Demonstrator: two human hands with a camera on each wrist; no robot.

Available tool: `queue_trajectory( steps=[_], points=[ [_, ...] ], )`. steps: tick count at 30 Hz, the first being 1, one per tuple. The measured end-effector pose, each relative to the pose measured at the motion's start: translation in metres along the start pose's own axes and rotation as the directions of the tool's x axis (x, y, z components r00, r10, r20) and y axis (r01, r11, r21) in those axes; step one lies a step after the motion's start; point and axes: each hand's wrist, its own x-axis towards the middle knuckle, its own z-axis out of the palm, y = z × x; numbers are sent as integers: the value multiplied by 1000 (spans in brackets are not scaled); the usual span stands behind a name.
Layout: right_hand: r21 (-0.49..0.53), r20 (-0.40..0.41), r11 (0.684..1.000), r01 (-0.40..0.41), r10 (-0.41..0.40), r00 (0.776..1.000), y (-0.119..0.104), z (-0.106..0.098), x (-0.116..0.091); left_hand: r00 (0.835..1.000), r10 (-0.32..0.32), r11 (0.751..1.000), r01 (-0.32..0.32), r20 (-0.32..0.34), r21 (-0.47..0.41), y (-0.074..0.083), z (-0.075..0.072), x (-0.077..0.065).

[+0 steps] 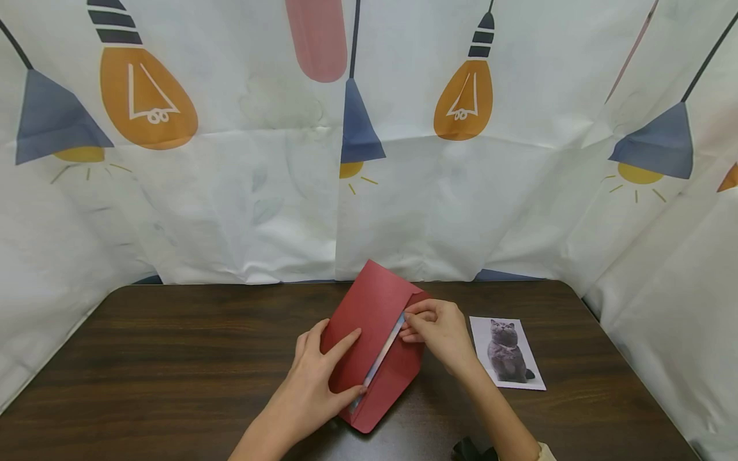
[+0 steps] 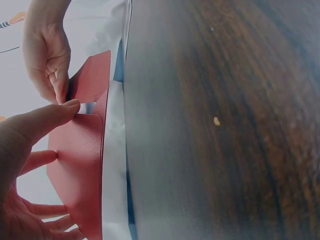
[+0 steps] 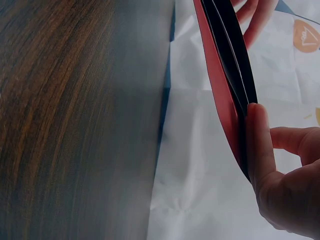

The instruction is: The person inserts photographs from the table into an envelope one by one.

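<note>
A red envelope (image 1: pixel 369 314) slants diagonally over a dark wood-grain surface (image 1: pixel 202 358), its long opening parted and running from upper right to lower left between two smooth red panels. Within the gap, a pale, blue-tinged sheet (image 1: pixel 382 356) shows as a narrow strip, the rest hidden.

High, downward head view; close, sideways wrist views; red envelope (image 1: pixel 369 317) in all.
</note>
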Motion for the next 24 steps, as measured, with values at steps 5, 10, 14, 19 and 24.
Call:
queue_trajectory(
  steps=[5,10,14,19,24],
  points=[
    [4,-15,1000,-1,1,1000,0,1,-1,1000,18,1000,-17,-11,11,0,1,-1],
    [14,-18,1000,6,-6,1000,-1,1,-1,999,33,999,-33,-31,19,0,1,-1],
    [18,-14,1000,11,-11,1000,-1,1,-2,999,34,999,-33,-34,20,0,1,-1],
    [-8,-12,1000,22,-22,1000,-2,2,-2,1000,9,1000,-8,-13,13,0,0,-1],
    [-25,-14,999,31,-32,999,-1,2,-2,1000,-21,1000,21,17,0,0,-2,-1]
  ],
)
